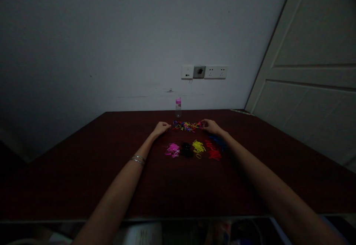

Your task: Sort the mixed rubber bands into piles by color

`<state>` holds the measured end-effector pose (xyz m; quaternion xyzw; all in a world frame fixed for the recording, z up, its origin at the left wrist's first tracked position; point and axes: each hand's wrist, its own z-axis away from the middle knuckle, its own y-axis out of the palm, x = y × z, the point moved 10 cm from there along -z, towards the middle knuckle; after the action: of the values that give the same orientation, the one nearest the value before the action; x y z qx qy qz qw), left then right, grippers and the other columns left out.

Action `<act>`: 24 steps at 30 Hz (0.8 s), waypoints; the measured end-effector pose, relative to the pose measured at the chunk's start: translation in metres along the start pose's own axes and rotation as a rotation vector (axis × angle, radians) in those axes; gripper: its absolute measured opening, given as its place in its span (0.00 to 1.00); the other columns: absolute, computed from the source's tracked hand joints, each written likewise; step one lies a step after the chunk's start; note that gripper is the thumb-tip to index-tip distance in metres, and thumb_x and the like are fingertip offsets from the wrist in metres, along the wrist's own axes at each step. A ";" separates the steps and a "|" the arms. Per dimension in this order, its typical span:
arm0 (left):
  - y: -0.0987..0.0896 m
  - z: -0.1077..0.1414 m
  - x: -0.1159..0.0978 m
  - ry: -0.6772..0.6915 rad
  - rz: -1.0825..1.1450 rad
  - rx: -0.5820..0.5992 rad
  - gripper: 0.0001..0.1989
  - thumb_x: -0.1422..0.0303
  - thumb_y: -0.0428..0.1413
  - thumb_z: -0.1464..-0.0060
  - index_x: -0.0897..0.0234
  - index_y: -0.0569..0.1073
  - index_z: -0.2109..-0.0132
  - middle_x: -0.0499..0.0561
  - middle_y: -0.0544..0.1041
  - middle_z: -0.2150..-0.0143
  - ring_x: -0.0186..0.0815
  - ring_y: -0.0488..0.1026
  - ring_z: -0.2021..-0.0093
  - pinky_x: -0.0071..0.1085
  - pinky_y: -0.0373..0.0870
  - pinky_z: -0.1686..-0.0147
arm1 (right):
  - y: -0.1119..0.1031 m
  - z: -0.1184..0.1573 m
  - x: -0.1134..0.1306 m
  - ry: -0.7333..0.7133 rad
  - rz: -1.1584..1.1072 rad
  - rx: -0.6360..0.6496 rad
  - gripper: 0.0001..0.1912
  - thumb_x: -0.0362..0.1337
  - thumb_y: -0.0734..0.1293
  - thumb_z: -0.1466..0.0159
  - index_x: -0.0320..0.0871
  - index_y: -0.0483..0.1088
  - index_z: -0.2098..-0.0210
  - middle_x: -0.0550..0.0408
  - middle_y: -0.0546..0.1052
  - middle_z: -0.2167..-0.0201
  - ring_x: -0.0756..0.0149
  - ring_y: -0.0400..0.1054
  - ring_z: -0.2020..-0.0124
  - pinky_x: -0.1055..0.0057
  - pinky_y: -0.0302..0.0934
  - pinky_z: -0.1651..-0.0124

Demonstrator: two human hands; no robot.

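Observation:
A mixed pile of small colored bands [187, 126] lies across the middle of the dark red table [83, 156]. At its left end is my left hand [161, 127], fingertips pinched together; whatever they hold is too small to make out. My right hand [210, 126] touches the right end of the pile with curled fingers, and what is between them is unclear. Nearer to me lie a pink heap [172, 149], a black heap [186, 150], a yellow heap [198, 147] and a red heap [213, 151]. A blue heap [218, 141] is partly hidden beside my right forearm.
A clear bottle with a pink top [178, 107] stands behind the mixed pile, near the wall. Sockets [216, 72] are on the wall. A pale door [314, 67] is at the right. Various items show below the table's front edge [194, 218].

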<state>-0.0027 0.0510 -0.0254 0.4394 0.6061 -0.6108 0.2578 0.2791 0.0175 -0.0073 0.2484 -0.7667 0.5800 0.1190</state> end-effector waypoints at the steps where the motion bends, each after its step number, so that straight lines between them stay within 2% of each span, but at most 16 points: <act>1: 0.000 0.000 0.000 0.001 0.001 -0.003 0.15 0.59 0.55 0.56 0.69 0.71 0.77 0.43 0.62 0.86 0.25 0.56 0.83 0.24 0.51 0.80 | 0.002 -0.001 0.001 -0.003 -0.004 0.004 0.17 0.31 0.69 0.48 0.39 0.71 0.58 0.55 0.76 0.72 0.70 0.68 0.71 0.77 0.61 0.67; 8: -0.001 0.001 -0.001 -0.007 0.023 -0.033 0.14 0.61 0.56 0.58 0.70 0.73 0.75 0.44 0.63 0.85 0.26 0.56 0.82 0.24 0.50 0.80 | 0.005 0.002 0.001 -0.034 0.027 -0.017 0.16 0.26 0.63 0.46 0.39 0.71 0.57 0.53 0.76 0.71 0.70 0.67 0.72 0.76 0.59 0.67; 13: -0.002 0.002 -0.003 0.010 0.020 -0.043 0.13 0.62 0.55 0.58 0.70 0.73 0.76 0.44 0.62 0.85 0.26 0.56 0.82 0.24 0.51 0.80 | -0.006 0.010 0.015 -0.096 -0.075 -0.090 0.15 0.26 0.60 0.45 0.39 0.69 0.58 0.51 0.76 0.66 0.69 0.67 0.68 0.74 0.60 0.63; 15: -0.002 0.003 -0.003 0.011 0.004 -0.048 0.13 0.61 0.55 0.58 0.69 0.72 0.77 0.44 0.62 0.86 0.26 0.55 0.83 0.25 0.50 0.80 | -0.011 0.015 0.034 -0.137 -0.128 -0.114 0.14 0.28 0.60 0.43 0.39 0.68 0.58 0.51 0.75 0.65 0.69 0.67 0.67 0.73 0.59 0.63; 17: -0.002 0.003 -0.004 0.013 -0.006 -0.047 0.14 0.61 0.54 0.57 0.69 0.71 0.78 0.44 0.62 0.86 0.26 0.54 0.83 0.25 0.50 0.80 | -0.010 0.023 0.064 -0.193 -0.190 -0.099 0.13 0.29 0.60 0.43 0.40 0.68 0.58 0.53 0.74 0.67 0.69 0.66 0.69 0.73 0.59 0.63; 21: -0.002 0.003 -0.004 0.022 -0.001 -0.045 0.13 0.62 0.54 0.57 0.69 0.70 0.79 0.43 0.62 0.86 0.26 0.55 0.83 0.25 0.50 0.80 | 0.008 0.049 0.141 -0.373 -0.294 0.080 0.14 0.29 0.60 0.42 0.40 0.66 0.56 0.57 0.72 0.72 0.71 0.64 0.72 0.74 0.58 0.67; 24: -0.002 0.003 -0.006 0.036 0.003 -0.039 0.13 0.63 0.54 0.57 0.69 0.70 0.79 0.43 0.61 0.86 0.25 0.55 0.82 0.24 0.51 0.80 | 0.023 0.072 0.188 -0.485 -0.283 0.207 0.15 0.27 0.59 0.42 0.40 0.66 0.56 0.57 0.71 0.72 0.72 0.64 0.72 0.74 0.58 0.67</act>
<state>-0.0022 0.0468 -0.0201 0.4460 0.6219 -0.5904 0.2564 0.1152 -0.0920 0.0405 0.4949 -0.6671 0.5566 -0.0137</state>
